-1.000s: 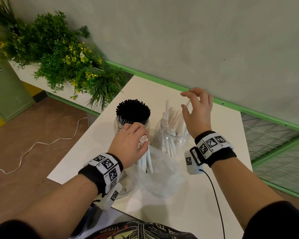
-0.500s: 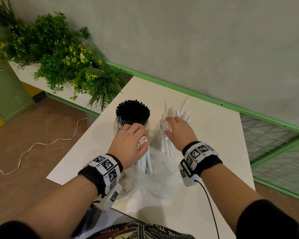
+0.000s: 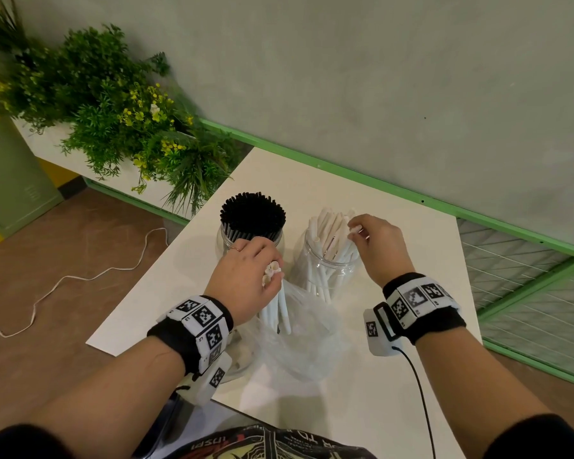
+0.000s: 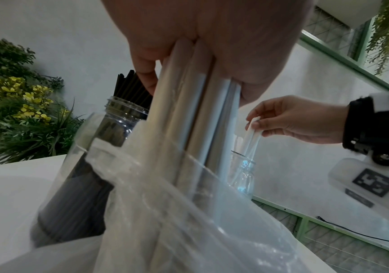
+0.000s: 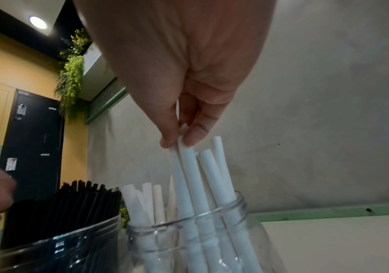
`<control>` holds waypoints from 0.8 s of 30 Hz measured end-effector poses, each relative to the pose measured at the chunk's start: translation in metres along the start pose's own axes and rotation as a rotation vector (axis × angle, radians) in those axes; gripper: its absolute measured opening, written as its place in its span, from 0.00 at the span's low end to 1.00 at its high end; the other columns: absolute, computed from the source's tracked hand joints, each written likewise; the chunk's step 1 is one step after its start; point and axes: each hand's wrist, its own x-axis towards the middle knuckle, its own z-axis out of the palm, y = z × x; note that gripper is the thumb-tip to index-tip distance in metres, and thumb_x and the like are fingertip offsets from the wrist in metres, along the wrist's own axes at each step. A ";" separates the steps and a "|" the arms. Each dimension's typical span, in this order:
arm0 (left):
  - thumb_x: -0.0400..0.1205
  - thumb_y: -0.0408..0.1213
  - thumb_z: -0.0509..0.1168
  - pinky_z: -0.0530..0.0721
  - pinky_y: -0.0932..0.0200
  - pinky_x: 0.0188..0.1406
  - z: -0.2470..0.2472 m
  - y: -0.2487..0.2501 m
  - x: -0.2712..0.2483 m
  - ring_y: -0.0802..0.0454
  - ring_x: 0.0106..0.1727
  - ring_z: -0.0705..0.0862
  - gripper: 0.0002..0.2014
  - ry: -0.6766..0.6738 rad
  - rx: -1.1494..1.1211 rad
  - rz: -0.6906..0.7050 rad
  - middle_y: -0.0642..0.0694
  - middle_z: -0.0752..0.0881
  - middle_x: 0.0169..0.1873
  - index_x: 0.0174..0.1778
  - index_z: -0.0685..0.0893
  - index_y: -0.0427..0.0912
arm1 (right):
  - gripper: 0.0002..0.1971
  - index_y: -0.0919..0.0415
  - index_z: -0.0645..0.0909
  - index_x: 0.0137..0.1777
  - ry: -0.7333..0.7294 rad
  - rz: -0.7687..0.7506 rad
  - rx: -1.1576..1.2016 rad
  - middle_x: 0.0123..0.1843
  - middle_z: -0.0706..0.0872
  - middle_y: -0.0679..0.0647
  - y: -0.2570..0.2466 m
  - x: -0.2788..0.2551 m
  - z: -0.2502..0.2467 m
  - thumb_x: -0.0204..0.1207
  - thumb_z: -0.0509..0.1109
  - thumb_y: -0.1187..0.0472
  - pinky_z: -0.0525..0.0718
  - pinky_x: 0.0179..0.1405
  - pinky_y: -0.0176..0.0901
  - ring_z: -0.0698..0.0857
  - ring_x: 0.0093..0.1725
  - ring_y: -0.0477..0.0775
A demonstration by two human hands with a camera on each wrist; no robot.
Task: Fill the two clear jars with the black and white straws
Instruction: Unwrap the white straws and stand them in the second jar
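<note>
Since half a second ago, right hand (image 3: 380, 246) rose, now pinching white straws (image 5: 189, 166) upright over their jar (image 3: 327, 270). Left hand (image 3: 246, 279) grips the straw bundle (image 3: 275, 306), nearer, beside that jar.

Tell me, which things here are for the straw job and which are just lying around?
For the job: white straws, black straws, two jars, plastic bag, left hand, right hand.
Lying about: plants, cord.
</note>
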 end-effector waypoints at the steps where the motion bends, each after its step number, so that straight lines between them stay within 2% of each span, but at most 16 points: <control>1: 0.78 0.48 0.57 0.74 0.57 0.52 0.000 0.001 0.000 0.52 0.47 0.75 0.09 0.000 0.002 0.002 0.58 0.78 0.49 0.47 0.79 0.51 | 0.09 0.62 0.85 0.54 -0.006 -0.002 0.000 0.49 0.88 0.57 0.003 -0.002 0.000 0.78 0.67 0.70 0.80 0.53 0.46 0.83 0.50 0.57; 4: 0.78 0.48 0.57 0.74 0.56 0.52 0.000 0.001 0.000 0.52 0.48 0.76 0.09 -0.004 0.002 0.001 0.57 0.78 0.50 0.47 0.79 0.51 | 0.12 0.62 0.88 0.54 -0.026 0.011 -0.007 0.52 0.89 0.57 0.007 -0.011 0.003 0.79 0.65 0.71 0.75 0.55 0.38 0.83 0.53 0.58; 6: 0.78 0.48 0.57 0.74 0.57 0.52 0.000 0.000 0.000 0.52 0.48 0.76 0.09 -0.002 -0.001 -0.005 0.57 0.78 0.50 0.47 0.79 0.51 | 0.12 0.62 0.89 0.53 0.026 0.021 0.013 0.53 0.89 0.57 0.008 -0.018 0.007 0.78 0.66 0.72 0.73 0.55 0.36 0.83 0.54 0.59; 10: 0.78 0.48 0.56 0.72 0.58 0.54 -0.001 -0.001 -0.001 0.51 0.49 0.76 0.09 -0.001 0.000 0.001 0.57 0.78 0.50 0.48 0.79 0.51 | 0.12 0.64 0.88 0.54 0.167 0.030 0.040 0.58 0.88 0.59 0.010 -0.034 0.017 0.77 0.66 0.75 0.75 0.62 0.44 0.80 0.60 0.64; 13: 0.78 0.48 0.56 0.71 0.59 0.53 0.000 -0.001 -0.001 0.51 0.48 0.76 0.10 0.002 0.002 0.002 0.57 0.78 0.50 0.47 0.79 0.50 | 0.15 0.65 0.86 0.59 0.287 -0.044 -0.057 0.62 0.84 0.60 0.007 -0.044 0.025 0.74 0.68 0.76 0.72 0.62 0.43 0.75 0.61 0.65; 14: 0.78 0.48 0.56 0.71 0.60 0.53 0.001 0.000 -0.001 0.51 0.48 0.76 0.10 0.004 0.001 -0.001 0.57 0.78 0.50 0.47 0.79 0.51 | 0.16 0.66 0.85 0.59 0.295 -0.107 -0.088 0.60 0.84 0.60 0.005 -0.049 0.029 0.73 0.69 0.76 0.73 0.60 0.43 0.75 0.60 0.64; 16: 0.78 0.48 0.56 0.70 0.61 0.53 0.000 0.001 -0.002 0.51 0.48 0.76 0.10 0.007 -0.001 -0.005 0.57 0.78 0.50 0.47 0.80 0.51 | 0.16 0.65 0.85 0.58 0.201 -0.219 -0.162 0.55 0.85 0.59 0.002 -0.056 0.041 0.70 0.73 0.73 0.78 0.56 0.47 0.75 0.56 0.61; 18: 0.78 0.48 0.56 0.69 0.62 0.52 -0.001 0.001 -0.002 0.51 0.48 0.75 0.10 0.010 0.002 -0.007 0.57 0.78 0.50 0.47 0.80 0.50 | 0.17 0.63 0.85 0.58 0.067 -0.196 -0.237 0.52 0.87 0.57 0.005 -0.059 0.054 0.67 0.77 0.69 0.83 0.50 0.55 0.76 0.56 0.61; 19: 0.78 0.48 0.56 0.69 0.62 0.52 -0.001 0.002 -0.002 0.51 0.48 0.74 0.10 0.011 0.003 -0.007 0.57 0.78 0.50 0.47 0.80 0.50 | 0.17 0.62 0.85 0.57 0.034 -0.157 -0.263 0.50 0.87 0.56 0.007 -0.058 0.057 0.66 0.78 0.68 0.84 0.47 0.56 0.78 0.54 0.63; 21: 0.78 0.49 0.56 0.70 0.62 0.51 -0.002 0.003 -0.002 0.51 0.48 0.74 0.10 0.009 0.000 -0.012 0.57 0.79 0.50 0.47 0.80 0.50 | 0.15 0.58 0.87 0.51 0.027 -0.119 -0.305 0.44 0.87 0.52 0.009 -0.054 0.060 0.64 0.80 0.69 0.82 0.41 0.51 0.81 0.49 0.63; 24: 0.78 0.48 0.57 0.72 0.60 0.52 -0.003 0.002 -0.003 0.52 0.49 0.75 0.10 0.000 -0.010 -0.016 0.57 0.78 0.50 0.47 0.80 0.51 | 0.11 0.54 0.88 0.43 0.046 -0.126 -0.345 0.37 0.85 0.47 0.010 -0.055 0.059 0.64 0.80 0.69 0.72 0.36 0.45 0.80 0.43 0.59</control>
